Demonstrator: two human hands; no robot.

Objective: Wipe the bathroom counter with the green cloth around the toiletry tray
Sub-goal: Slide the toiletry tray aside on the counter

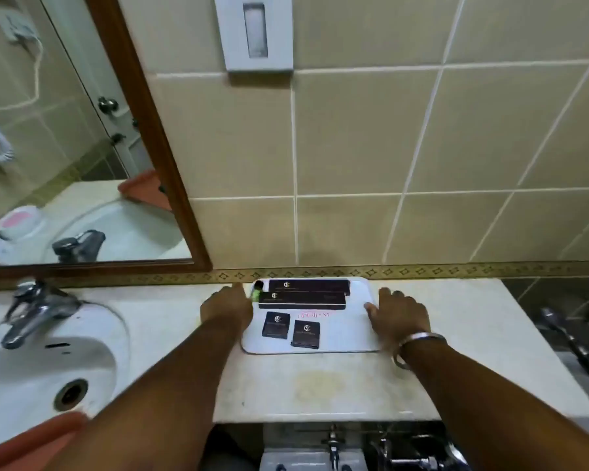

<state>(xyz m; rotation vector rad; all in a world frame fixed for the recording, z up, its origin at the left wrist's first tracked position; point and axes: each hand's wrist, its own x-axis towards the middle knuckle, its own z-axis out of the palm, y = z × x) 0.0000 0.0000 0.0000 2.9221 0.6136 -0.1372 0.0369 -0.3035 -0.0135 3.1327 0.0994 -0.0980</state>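
Observation:
The white toiletry tray lies flat on the beige counter, close to the wall. It carries two long black boxes, two small black boxes and a small green item with a dark cap in its far left corner. My left hand holds the tray's left edge, with one finger stretched toward the wall. My right hand, with a metal bangle on the wrist, holds the right edge, thumb on the rim. No green cloth is in view.
A white sink with a chrome tap sits at the left. An orange-red item shows at the bottom left. A wood-framed mirror and a wall dispenser hang above. Chrome fittings stand past the counter's right end.

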